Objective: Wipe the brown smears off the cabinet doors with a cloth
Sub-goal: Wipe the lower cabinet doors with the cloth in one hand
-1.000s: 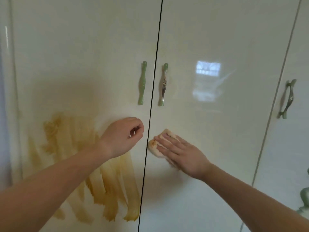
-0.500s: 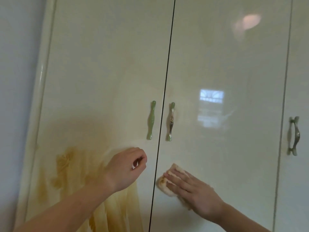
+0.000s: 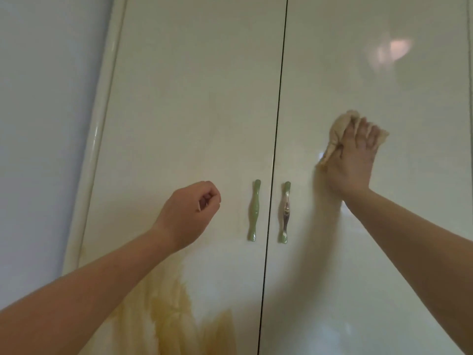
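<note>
Your right hand (image 3: 352,160) presses the beige cloth (image 3: 337,131) flat on the right door (image 3: 384,73), its bunched length running upward past your fingertips. Your left hand (image 3: 186,213) is fisted, empty, above the brown smears (image 3: 174,311).

Door handles (image 3: 254,210) jut out; glossy panels (image 3: 194,98) lie flat.

Both forearms are bare, no sleeves, left hand (image 3: 188,213) and right hand (image 3: 352,160) ungloved.

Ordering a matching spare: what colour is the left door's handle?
Pale jade green, glossy: the left door's handle, seen in the head view.
</note>
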